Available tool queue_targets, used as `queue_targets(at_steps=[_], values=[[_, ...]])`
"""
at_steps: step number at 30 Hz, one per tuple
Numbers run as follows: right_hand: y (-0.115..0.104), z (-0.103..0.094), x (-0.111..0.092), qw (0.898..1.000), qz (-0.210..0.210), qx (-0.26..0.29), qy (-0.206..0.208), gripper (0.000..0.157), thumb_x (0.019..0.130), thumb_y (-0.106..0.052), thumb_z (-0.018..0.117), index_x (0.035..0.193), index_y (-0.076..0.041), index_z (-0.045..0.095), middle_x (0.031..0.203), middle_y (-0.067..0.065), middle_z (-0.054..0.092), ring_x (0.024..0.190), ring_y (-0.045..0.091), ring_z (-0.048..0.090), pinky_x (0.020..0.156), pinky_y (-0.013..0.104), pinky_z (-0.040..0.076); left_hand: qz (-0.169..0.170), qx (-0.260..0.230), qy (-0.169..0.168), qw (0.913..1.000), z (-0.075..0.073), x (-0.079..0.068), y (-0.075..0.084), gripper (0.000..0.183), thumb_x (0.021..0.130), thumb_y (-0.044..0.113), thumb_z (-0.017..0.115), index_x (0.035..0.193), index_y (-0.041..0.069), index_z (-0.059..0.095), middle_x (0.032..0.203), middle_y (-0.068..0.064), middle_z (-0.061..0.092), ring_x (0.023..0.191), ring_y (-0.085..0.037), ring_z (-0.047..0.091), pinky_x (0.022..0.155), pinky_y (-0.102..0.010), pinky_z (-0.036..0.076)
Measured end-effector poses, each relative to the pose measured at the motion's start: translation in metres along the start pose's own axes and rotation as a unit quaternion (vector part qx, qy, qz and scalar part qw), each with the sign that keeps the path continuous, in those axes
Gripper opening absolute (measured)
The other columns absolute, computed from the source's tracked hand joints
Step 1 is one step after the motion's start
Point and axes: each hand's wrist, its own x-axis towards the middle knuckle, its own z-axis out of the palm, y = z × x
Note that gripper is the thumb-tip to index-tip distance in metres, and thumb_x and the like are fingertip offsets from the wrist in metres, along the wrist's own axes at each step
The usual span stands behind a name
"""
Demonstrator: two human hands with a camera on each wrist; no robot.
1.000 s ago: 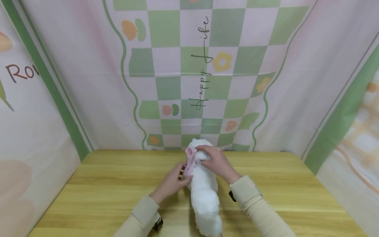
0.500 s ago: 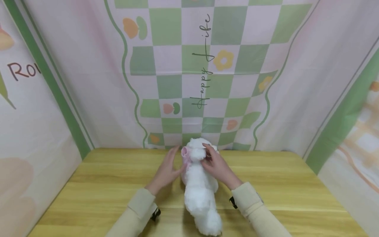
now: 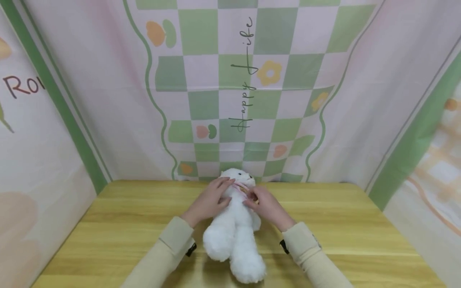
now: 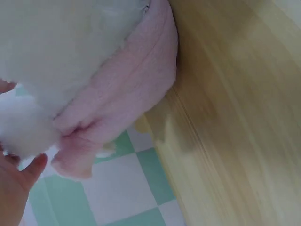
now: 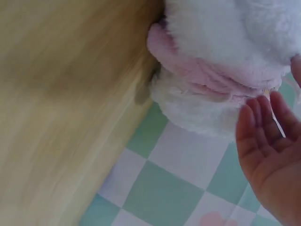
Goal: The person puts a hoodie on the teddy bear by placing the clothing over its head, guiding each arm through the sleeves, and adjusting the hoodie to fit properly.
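Observation:
A white plush bear (image 3: 234, 224) lies belly up on the table, head at the back and feet toward me. Around its neck is a pink cloth scarf (image 4: 127, 70), with a small yellowish detail at the front. My left hand (image 3: 209, 202) holds the bear's upper side, fingers over the scarf and thumb on the white fur. In the left wrist view, a fluffy white part (image 4: 28, 127) sits between thumb and fingers. Opposite, my right hand (image 3: 268, 206) holds the bear at the neck, its curled fingertips (image 5: 256, 106) right at the scarf's front.
The wooden table (image 3: 324, 232) extends on both sides of the bear. A fabric backdrop (image 3: 237, 100) with green and white checks rises behind its back edge. More printed fabric hangs on the left and right.
The bear has turned from its side to face up, its legs swinging left. My left hand came off the scarf's side, then took hold near the neck. My right hand stayed close to the neck.

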Motion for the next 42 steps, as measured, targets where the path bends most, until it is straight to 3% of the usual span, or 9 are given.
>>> queue_targets(at_steps=[3,8,12,19,28,33,38,42], values=[[0.003,0.001,-0.001,1.000,0.005,0.010,-0.025,0.008,0.089,-0.011,0.065,0.090,-0.004,0.063,0.088,0.007,0.063,0.081,0.015,0.059,0.070,0.026,0.051,-0.026,0.003,-0.014,0.9995,-0.003,-0.004,-0.002,0.054,0.092,0.031,0.062,0.140,0.010,0.047,0.136,-0.014,0.051,0.128,-0.034,0.047,0.106,-0.048,0.042],[0.006,0.004,-0.003,0.999,0.016,0.018,-0.045,0.005,0.088,-0.007,0.064,0.090,-0.003,0.062,0.085,0.007,0.065,0.079,0.013,0.060,0.068,0.024,0.050,-0.084,-0.021,-0.083,0.9928,-0.009,-0.009,-0.003,0.081,0.081,0.053,0.068,0.146,0.014,0.039,0.145,-0.013,0.043,0.134,-0.035,0.041,0.107,-0.050,0.040],[0.007,0.007,-0.002,0.999,0.032,0.018,-0.032,0.004,0.086,-0.006,0.065,0.088,-0.004,0.062,0.081,0.005,0.066,0.076,0.011,0.059,0.065,0.023,0.049,-0.105,-0.043,-0.116,0.9868,-0.012,-0.011,-0.003,0.090,0.076,0.051,0.075,0.148,0.014,0.035,0.151,-0.014,0.034,0.139,-0.036,0.033,0.109,-0.052,0.037],[0.005,0.014,0.001,0.999,0.020,-0.031,0.017,0.007,0.081,-0.001,0.063,0.086,-0.007,0.064,0.074,0.001,0.061,0.067,0.009,0.051,0.062,0.023,0.044,-0.086,-0.056,-0.085,0.9911,-0.007,-0.016,-0.001,0.078,0.077,0.035,0.078,0.141,0.007,0.042,0.144,-0.020,0.035,0.133,-0.041,0.035,0.104,-0.052,0.041],[-0.003,0.003,0.006,0.998,0.005,-0.053,0.042,0.009,0.083,-0.001,0.058,0.085,-0.009,0.059,0.069,0.000,0.052,0.062,0.010,0.043,0.058,0.023,0.038,-0.131,-0.047,-0.069,0.9879,0.009,-0.023,-0.001,0.086,0.076,0.041,0.077,0.144,0.006,0.037,0.143,-0.024,0.034,0.132,-0.038,0.037,0.103,-0.048,0.045],[-0.004,0.005,0.008,0.999,-0.022,-0.030,0.039,0.010,0.084,0.000,0.058,0.090,-0.008,0.062,0.081,0.003,0.059,0.071,0.011,0.051,0.064,0.026,0.045,-0.151,-0.066,-0.076,0.9834,0.012,-0.021,-0.002,0.097,0.073,0.044,0.079,0.148,0.009,0.030,0.139,-0.023,0.037,0.127,-0.035,0.039,0.099,-0.048,0.046],[-0.003,0.011,0.009,0.997,-0.072,-0.011,0.034,0.018,0.084,-0.003,0.063,0.102,-0.004,0.066,0.098,0.010,0.063,0.088,0.019,0.059,0.077,0.034,0.052,-0.151,-0.051,-0.092,0.9828,0.010,-0.018,-0.005,0.096,0.072,0.045,0.080,0.148,0.010,0.033,0.138,-0.024,0.038,0.125,-0.035,0.040,0.099,-0.049,0.045],[-0.004,0.012,0.011,0.997,-0.070,-0.010,0.009,0.025,0.087,-0.010,0.065,0.111,-0.005,0.066,0.099,0.009,0.062,0.086,0.017,0.057,0.077,0.032,0.050,-0.145,-0.029,-0.098,0.9841,0.009,-0.016,-0.007,0.089,0.072,0.047,0.079,0.144,0.012,0.038,0.139,-0.024,0.040,0.127,-0.037,0.040,0.100,-0.051,0.044]])
